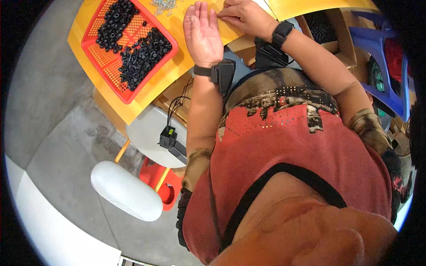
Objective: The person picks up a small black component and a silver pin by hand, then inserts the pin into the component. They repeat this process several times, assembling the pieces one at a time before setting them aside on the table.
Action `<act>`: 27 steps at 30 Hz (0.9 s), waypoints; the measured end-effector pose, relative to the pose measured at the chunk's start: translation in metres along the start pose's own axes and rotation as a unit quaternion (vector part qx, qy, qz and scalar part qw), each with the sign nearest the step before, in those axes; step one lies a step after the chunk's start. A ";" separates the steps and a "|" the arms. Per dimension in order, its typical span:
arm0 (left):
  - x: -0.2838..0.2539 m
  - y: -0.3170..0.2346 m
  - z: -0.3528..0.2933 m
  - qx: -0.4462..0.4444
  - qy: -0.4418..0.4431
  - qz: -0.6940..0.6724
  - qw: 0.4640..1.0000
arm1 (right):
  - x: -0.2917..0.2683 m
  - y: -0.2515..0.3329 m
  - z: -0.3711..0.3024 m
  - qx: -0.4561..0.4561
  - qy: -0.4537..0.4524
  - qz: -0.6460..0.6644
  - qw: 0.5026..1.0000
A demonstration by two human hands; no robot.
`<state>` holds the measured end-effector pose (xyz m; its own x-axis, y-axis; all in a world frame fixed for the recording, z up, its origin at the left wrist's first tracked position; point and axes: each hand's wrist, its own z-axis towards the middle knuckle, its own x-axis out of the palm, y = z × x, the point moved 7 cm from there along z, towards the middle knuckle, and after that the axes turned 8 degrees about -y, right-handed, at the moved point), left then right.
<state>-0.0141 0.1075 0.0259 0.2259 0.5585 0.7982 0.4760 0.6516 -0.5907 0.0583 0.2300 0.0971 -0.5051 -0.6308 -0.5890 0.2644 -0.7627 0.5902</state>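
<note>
My left hand [204,39] lies palm up over the yellow table [182,66], its fingers stretched out and nothing visible on the palm. Close beside its fingertips, my right hand [249,18] is turned palm down with thumb and fingers pinched together. Whatever sits in that pinch is too small or hidden to make out. To the left stands a red plastic basket [174,42] holding two heaps of small black parts [144,57], some of them ring-shaped. Beyond my left hand is a small pile of shiny, pale little pieces [164,6].
Both wrists wear black straps with devices. At the right are a cardboard box [350,44] with dark small parts and a blue plastic stool [377,53]. Below the table edge, a black device with cables [167,137] rests on a white surface [148,133], near a white seat [126,190].
</note>
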 end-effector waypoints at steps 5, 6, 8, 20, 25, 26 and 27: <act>-0.001 0.002 0.008 0.004 0.096 -0.085 0.992 | 0.006 -0.011 0.011 0.055 0.073 0.023 0.996; -0.005 0.002 0.005 -0.007 0.004 0.012 1.000 | 0.004 -0.010 0.011 0.053 0.072 0.024 0.996; 0.005 -0.002 -0.002 0.018 -0.055 0.019 0.998 | 0.000 -0.010 0.011 0.074 0.078 0.011 0.994; -0.007 -0.020 -0.024 -0.030 -0.076 -0.017 0.996 | 0.013 -0.006 0.035 0.040 0.106 0.042 0.993; 0.023 -0.036 -0.057 -0.127 -0.008 0.057 0.990 | 0.024 -0.018 0.047 0.080 0.095 0.104 0.987; 0.030 -0.046 -0.064 -0.145 0.007 0.059 0.988 | 0.024 -0.019 0.049 0.079 0.092 0.103 0.987; 0.034 -0.063 -0.071 -0.138 0.003 0.064 0.988 | 0.023 -0.016 0.051 0.073 0.093 0.110 0.987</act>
<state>0.0241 0.0493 0.0983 0.3036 0.6235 0.7205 0.6563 0.4113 -0.6326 0.0008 0.2353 0.1021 -0.2865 -0.8041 -0.5208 0.2232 -0.5847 0.7799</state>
